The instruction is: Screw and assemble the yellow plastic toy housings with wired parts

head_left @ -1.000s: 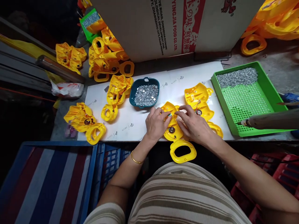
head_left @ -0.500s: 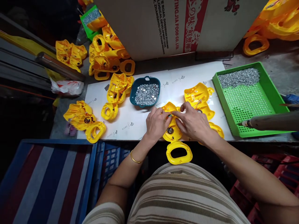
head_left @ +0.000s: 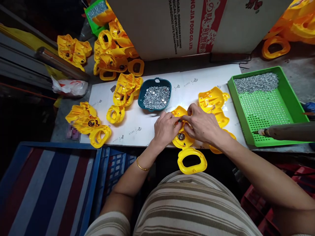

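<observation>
In front of me a yellow plastic shell (head_left: 188, 142) lies at the table's near edge, its hollow inside facing up. A round dark speaker (head_left: 181, 136) sits in it, and its ring-shaped end (head_left: 193, 169) juts over the edge. My left hand (head_left: 166, 128) is closed at the shell's upper half, fingertips bent together. From the other side my right hand (head_left: 199, 123) comes in, thumb and forefinger pinched close to the left fingertips. Between them shows a tiny dark and reddish part, mostly covered by the fingers. Another opened yellow shell (head_left: 210, 98) lies beyond my right hand.
A dark teal bowl (head_left: 140, 98) holds small metal screws. At right stands a green perforated tray (head_left: 270, 108) with a screw heap, a screwdriver-like tool (head_left: 283, 131) hanging over it. More yellow shells (head_left: 83, 118) lie left. A large carton (head_left: 187, 29) blocks the back.
The whole view has shifted slightly. Both hands stay at the same shell; the right fingers have closed in nearer the left fingertips, and the small greenish part seen earlier is now more covered.
</observation>
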Demonstrator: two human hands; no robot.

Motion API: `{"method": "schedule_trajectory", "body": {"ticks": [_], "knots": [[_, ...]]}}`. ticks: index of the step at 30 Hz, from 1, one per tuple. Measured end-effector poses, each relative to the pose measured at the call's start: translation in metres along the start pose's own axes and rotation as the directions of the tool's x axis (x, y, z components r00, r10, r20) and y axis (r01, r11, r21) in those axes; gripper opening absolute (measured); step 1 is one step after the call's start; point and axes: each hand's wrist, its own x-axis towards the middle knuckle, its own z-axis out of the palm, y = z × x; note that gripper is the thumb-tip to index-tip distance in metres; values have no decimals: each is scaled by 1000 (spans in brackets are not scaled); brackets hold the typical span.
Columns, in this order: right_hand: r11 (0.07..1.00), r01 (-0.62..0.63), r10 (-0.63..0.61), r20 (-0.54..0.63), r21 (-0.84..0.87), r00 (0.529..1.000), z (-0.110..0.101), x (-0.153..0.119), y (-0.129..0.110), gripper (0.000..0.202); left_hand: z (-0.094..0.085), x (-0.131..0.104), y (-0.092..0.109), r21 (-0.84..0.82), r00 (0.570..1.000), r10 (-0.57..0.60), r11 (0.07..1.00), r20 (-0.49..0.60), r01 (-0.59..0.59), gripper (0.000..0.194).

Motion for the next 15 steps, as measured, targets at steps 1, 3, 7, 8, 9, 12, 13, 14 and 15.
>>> {"method": "schedule_trajectory", "body": {"ticks": [1,3,7,8,9,12,13,14,15], "knots": [[1000,-4,4,3,-2,1000,0,0,0,32,0,0,-1,-8,1000,7,1000,2,-7,16],[1000,-8,8,11,-7,1000,1,1,0,33,0,0,-2,-22,1000,19,1000,-4,-19,17],[1000,-11,11,-4,17,1000,3,0,4,34,0,1,-1,-42,1000,18,999,-17,-19,18],[999,-17,17,-11,30,1000,4,-1,6,35,0,2,-1,-46,1000,18,999,-15,-19,19],[999,-23,23,-15,43,1000,4,-1,7,35,0,2,0,-49,1000,18,999,-14,-19,19],[997,-31,32,-8,66,999,6,-3,9,36,1,2,0,-48,1000,20,999,-14,-21,20],[997,-34,34,-5,65,999,7,-3,10,36,1,2,0,-44,1000,21,999,-16,-22,20],[997,-35,35,-4,62,999,7,-3,9,35,1,2,0,-39,1000,22,999,-18,-23,20],[998,-35,35,-5,60,999,7,-4,9,35,2,2,0,-34,1000,23,999,-20,-24,20]]}}
